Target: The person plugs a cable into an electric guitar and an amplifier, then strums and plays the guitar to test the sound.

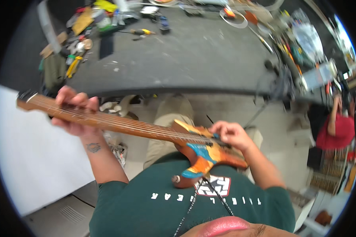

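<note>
An electric guitar (pixel 203 152) lies slantwise across my front, its body painted in orange, blue and gold over brown wood. Its neck reaches up to the left and ends in a dark-tipped headstock. My left hand (pixel 77 102) is closed round the neck near that end, fingers over the strings and thumb side below. Over the strings at the body sits my right hand (pixel 232 134), its fingers curled in. Whether a pick is between those fingers is hidden. A black-and-white cord (pixel 192 203) hangs down my front beside the guitar's lower edge.
Beyond the guitar is a dark workbench (pixel 174 59). On it lie yellow-handled pliers (pixel 74 67), a screwdriver (pixel 140 31), tangled black cables (pixel 283 81) and a clear cylinder (pixel 319 76). A white panel (pixel 31 154) stands at left. A person in red (pixel 336 132) is at far right.
</note>
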`<control>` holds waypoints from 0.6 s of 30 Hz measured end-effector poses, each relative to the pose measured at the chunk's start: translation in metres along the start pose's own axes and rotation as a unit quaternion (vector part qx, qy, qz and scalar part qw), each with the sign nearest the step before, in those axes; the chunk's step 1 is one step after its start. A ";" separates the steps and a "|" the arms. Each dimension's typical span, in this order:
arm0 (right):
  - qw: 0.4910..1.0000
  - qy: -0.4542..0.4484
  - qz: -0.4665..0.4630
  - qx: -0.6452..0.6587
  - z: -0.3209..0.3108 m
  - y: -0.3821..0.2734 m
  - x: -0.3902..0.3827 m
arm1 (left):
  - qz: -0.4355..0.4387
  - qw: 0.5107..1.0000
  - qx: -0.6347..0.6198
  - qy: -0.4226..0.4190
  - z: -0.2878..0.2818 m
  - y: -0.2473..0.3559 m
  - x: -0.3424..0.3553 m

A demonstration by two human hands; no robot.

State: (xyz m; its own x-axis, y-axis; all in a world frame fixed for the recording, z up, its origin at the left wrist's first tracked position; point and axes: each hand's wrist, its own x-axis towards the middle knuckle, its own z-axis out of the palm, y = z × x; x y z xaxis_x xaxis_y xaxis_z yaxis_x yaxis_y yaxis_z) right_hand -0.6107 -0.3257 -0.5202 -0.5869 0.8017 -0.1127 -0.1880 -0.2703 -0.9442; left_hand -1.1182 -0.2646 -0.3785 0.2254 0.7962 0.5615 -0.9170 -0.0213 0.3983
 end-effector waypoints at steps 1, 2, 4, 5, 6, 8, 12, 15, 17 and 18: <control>0.999 -0.010 0.031 -0.019 0.002 -0.001 0.002 | 0.003 1.000 -0.008 -0.024 -0.007 0.002 -0.004; 0.997 -0.020 0.063 -0.036 0.004 0.003 0.006 | 0.007 1.000 -0.009 -0.024 -0.011 0.003 -0.009; 0.992 0.049 0.111 -0.034 0.004 0.026 0.006 | 0.020 1.000 0.007 -0.003 -0.008 0.007 -0.015; 0.995 0.027 0.095 -0.028 0.004 0.025 0.006 | 0.011 1.000 0.005 -0.003 -0.012 0.009 -0.017; 0.997 0.000 0.075 -0.022 0.005 0.018 0.004 | 0.003 1.000 0.008 -0.004 -0.014 0.012 -0.018; 0.997 -0.034 0.053 -0.045 0.003 0.011 0.000 | -0.005 0.999 0.004 -0.031 -0.015 0.014 -0.012; 0.994 0.017 0.093 -0.055 0.007 0.010 0.001 | -0.018 0.997 -0.017 -0.070 -0.022 0.014 -0.004; 0.995 -0.040 0.031 -0.090 0.011 -0.004 -0.002 | -0.001 0.998 -0.016 -0.057 -0.019 0.013 -0.003; 0.999 -0.029 0.027 -0.032 0.010 -0.005 0.000 | 0.031 0.998 -0.003 -0.047 -0.020 0.011 -0.004; 0.999 -0.023 0.027 -0.002 0.009 -0.004 0.000 | 0.038 0.998 -0.004 -0.043 -0.019 0.008 -0.002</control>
State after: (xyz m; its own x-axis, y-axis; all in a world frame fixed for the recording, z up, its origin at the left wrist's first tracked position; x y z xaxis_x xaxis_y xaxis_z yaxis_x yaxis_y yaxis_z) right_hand -0.6170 -0.3289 -0.5139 -0.6314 0.7610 -0.1491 -0.1516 -0.3097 -0.9387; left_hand -1.1318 -0.2553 -0.3905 0.1817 0.7373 0.6507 -0.9351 -0.0754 0.3464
